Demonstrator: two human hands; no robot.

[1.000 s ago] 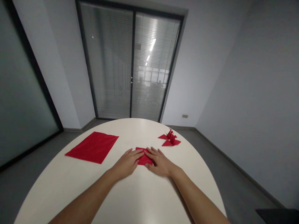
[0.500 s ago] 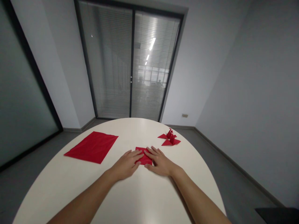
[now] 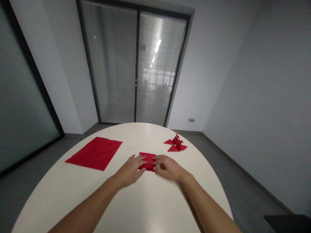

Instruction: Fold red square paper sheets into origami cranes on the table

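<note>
Here, a curved white worktop bears everything. On its left side lies a flat red sheet. Around its middle, the left hand lies flattened, gripping nothing; the right hand is curled, whether pinching I cannot tell. Red origami sits near its far right edge. At its middle, folded red paper lies touched by both hands' fingers.

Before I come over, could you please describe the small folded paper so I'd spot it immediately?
On the pale table, find the left hand and right hand near the middle. Both touch the small folded red paper, wingless, unlike the red origami to its right, and much smaller than the red sheet to its left.
</note>
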